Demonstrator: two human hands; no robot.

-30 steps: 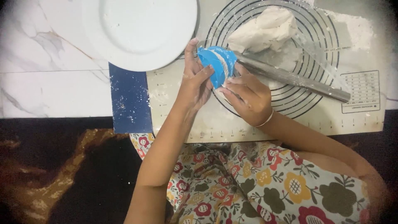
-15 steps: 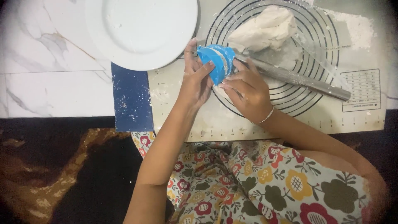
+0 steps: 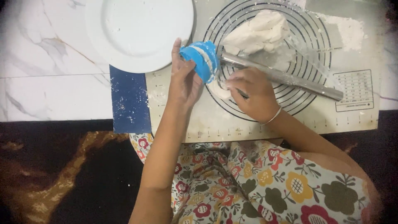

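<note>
Dough [image 3: 219, 89] could tear: left hand [image 3: 184, 81] pinches the cutter [image 3: 202, 60]; right hand [image 3: 251, 93], at its four o'clock, presses down, fingers closed.

one white plate [image 3: 137, 33], one blue cutter [image 3: 202, 59], one rolling pin [image 3: 286, 79], one dough lump [image 3: 259, 33]

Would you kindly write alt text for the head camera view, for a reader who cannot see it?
The left hand holds a blue round cutter above a baking mat, and the right hand touches a small dough piece. A metal rolling pin, dough lump and white plate lie nearby.
</note>
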